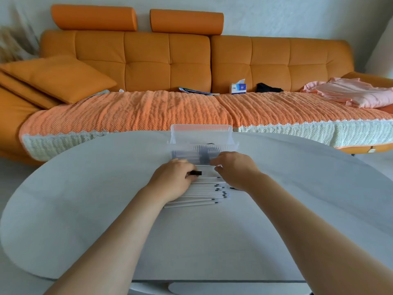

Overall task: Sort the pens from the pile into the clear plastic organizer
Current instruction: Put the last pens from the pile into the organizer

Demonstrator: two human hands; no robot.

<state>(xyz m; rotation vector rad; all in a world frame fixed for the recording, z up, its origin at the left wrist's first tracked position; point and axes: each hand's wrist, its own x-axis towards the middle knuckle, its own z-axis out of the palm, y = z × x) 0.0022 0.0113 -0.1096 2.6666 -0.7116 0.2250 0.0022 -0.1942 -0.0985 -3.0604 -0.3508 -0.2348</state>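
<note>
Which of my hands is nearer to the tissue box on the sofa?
Right. The right hand lies almost straight in front of the tissue box; the left hand is further off to its left, on the pens.

Blue print on the white tissue box (238,88) was too blurred to read, nothing else was legible

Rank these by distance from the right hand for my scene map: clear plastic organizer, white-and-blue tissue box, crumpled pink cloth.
1. Clear plastic organizer, just beyond the right hand.
2. White-and-blue tissue box, on the sofa behind.
3. Crumpled pink cloth, sofa's far right.
</note>
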